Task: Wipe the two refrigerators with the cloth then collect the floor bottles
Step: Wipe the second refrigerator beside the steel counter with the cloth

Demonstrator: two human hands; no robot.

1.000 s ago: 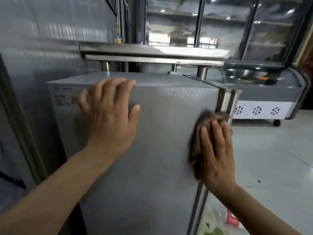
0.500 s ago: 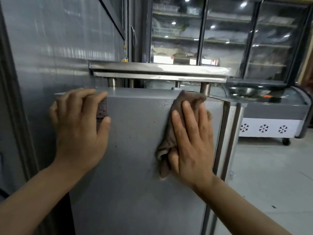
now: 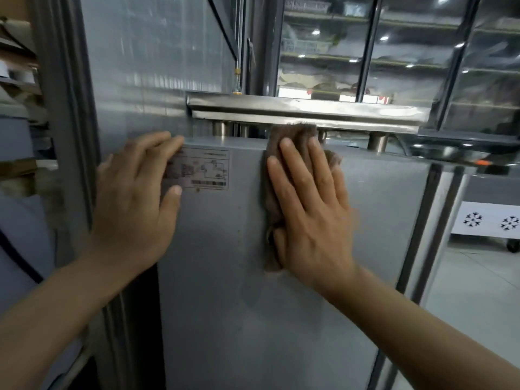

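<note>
Your right hand (image 3: 312,209) lies flat and open, pressing the brown cloth (image 3: 292,142) against the refrigerator (image 3: 281,305) side near its top edge. Your left hand (image 3: 135,204) braces open beside the label (image 3: 202,168). The cloth looks soft and limp; pin it with your palm.

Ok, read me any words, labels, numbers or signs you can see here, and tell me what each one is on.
Rating label on the refrigerator side: text, diagram and barcode too blurred to read.
White panel of the far cabinet: black snowflake symbols, no words.
Nothing else legible.
</note>
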